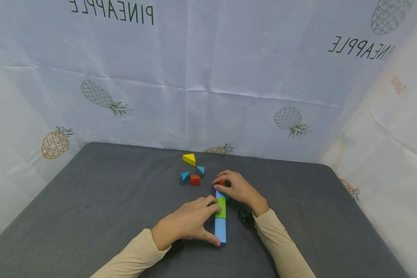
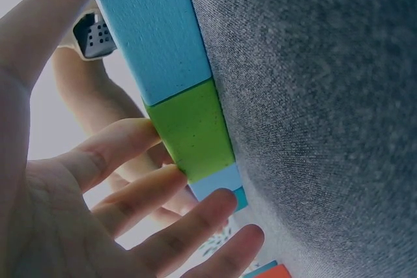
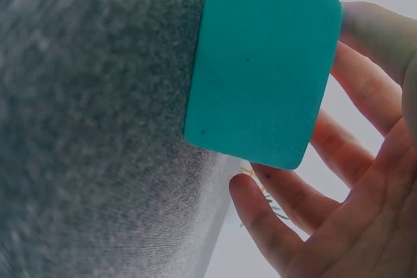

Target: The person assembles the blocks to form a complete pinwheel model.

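A row of blocks lies on the grey table: a light blue block [image 1: 220,231] at the near end, a green block [image 1: 221,207] beyond it, then another blue block [image 1: 219,194]. Along the row's left side is my left hand [image 1: 191,220], its thumb touching the near blue block and its spread fingertips against the green block [image 2: 192,128]. At the far end, my right hand [image 1: 238,189] has thumb and index finger around a red block [image 1: 222,182], largely covered by the hand. A teal block [image 3: 264,73] stands beside the row in the right wrist view.
Loose blocks lie beyond my left hand: a yellow triangle [image 1: 189,159], two blue triangles [image 1: 200,170] and a red block [image 1: 195,180]. A small dark object [image 1: 244,216] is by the right wrist. Pineapple-print cloth [image 1: 208,77] hangs behind the table.
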A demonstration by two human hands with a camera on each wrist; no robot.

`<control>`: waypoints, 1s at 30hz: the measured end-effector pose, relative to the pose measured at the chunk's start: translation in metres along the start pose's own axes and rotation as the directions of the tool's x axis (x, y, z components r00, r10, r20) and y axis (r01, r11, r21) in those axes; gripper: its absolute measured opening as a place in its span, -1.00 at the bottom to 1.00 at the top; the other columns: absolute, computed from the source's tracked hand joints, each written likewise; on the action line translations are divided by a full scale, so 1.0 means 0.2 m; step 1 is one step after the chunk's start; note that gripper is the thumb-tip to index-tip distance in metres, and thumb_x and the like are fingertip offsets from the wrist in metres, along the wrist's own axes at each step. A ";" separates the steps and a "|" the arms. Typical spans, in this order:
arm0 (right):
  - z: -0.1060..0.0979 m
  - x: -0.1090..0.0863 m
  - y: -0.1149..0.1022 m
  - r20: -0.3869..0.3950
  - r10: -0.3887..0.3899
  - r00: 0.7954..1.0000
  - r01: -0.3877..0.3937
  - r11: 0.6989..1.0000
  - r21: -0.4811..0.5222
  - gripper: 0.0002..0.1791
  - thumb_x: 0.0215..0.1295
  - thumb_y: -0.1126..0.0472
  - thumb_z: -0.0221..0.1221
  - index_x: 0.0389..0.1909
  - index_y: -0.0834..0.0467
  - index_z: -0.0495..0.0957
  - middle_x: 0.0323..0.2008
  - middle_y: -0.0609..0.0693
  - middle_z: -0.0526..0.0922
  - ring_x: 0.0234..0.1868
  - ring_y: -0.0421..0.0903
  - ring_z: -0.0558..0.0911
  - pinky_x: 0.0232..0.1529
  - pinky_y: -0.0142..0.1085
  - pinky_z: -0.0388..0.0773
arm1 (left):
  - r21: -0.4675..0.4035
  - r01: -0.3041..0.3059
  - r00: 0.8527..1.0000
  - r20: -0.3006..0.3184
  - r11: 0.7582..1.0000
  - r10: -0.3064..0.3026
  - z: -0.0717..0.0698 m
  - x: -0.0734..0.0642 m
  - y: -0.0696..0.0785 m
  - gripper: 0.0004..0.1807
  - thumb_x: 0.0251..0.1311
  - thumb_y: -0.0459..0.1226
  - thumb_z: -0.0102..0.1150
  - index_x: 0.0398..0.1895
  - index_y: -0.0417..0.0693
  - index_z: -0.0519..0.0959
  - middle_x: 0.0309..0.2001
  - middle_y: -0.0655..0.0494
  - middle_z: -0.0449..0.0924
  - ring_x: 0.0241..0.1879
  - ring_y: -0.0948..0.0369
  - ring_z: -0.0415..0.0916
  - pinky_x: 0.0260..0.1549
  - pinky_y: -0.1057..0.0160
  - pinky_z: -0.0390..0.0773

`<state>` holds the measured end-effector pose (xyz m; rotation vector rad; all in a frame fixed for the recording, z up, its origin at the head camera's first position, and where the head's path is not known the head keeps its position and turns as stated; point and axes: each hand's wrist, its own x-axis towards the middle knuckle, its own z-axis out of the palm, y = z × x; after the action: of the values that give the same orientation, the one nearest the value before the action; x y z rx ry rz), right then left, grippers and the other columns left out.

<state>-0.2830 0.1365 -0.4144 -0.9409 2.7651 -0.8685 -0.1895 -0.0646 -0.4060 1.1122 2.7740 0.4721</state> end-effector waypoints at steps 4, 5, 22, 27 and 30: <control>0.00 0.00 0.00 -0.003 -0.004 1.000 0.004 1.000 0.004 -0.73 0.42 0.09 0.17 0.00 0.10 0.70 0.11 0.11 0.61 0.15 0.10 0.57 0.14 0.06 0.51 | -0.002 0.000 1.000 0.002 1.000 0.000 0.00 0.00 0.00 -0.20 -0.10 0.36 0.36 0.16 0.15 0.52 0.17 0.21 0.40 0.10 0.22 0.44 0.04 0.18 0.57; 0.00 0.00 0.00 -0.006 -0.004 1.000 0.004 1.000 0.006 -0.72 0.43 0.09 0.17 0.01 0.10 0.69 0.12 0.11 0.61 0.16 0.10 0.57 0.16 0.07 0.50 | -0.003 -0.001 1.000 0.002 1.000 0.001 0.00 0.00 0.00 -0.20 -0.10 0.36 0.36 0.16 0.15 0.52 0.17 0.21 0.40 0.11 0.22 0.44 0.04 0.18 0.57; -0.06 -0.04 -0.01 -0.050 -0.042 0.998 0.039 0.998 -0.056 -0.76 0.41 0.19 0.18 0.00 0.13 0.70 0.11 0.11 0.61 0.15 0.09 0.58 0.14 0.05 0.52 | -0.009 -0.007 1.000 0.001 1.000 0.007 0.01 0.00 0.00 -0.21 -0.11 0.34 0.38 0.15 0.15 0.52 0.15 0.21 0.40 0.07 0.24 0.44 -0.01 0.22 0.57; -0.07 -0.07 0.01 -0.073 -0.021 0.997 0.016 0.998 -0.068 -0.77 0.38 0.23 0.21 0.00 0.11 0.69 0.08 0.10 0.60 0.11 0.08 0.59 0.09 0.01 0.56 | -0.017 -0.003 1.000 -0.002 1.000 0.003 0.01 0.01 0.00 -0.21 -0.12 0.34 0.38 0.14 0.15 0.53 0.15 0.21 0.40 0.06 0.24 0.44 -0.02 0.23 0.57; -0.07 -0.08 0.02 -0.088 -0.007 0.996 0.003 0.999 -0.047 -0.75 0.38 0.26 0.20 0.04 0.14 0.67 0.09 0.11 0.59 0.10 0.08 0.59 0.08 0.00 0.56 | -0.020 0.006 1.000 -0.002 1.000 -0.006 0.01 0.00 0.00 -0.21 -0.13 0.35 0.38 0.14 0.16 0.53 0.14 0.21 0.40 0.07 0.24 0.44 -0.02 0.22 0.57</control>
<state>-0.2759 0.1558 -0.4069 -0.9391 2.8704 -0.8694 -0.1900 -0.0636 -0.4076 1.0996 2.7672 0.4986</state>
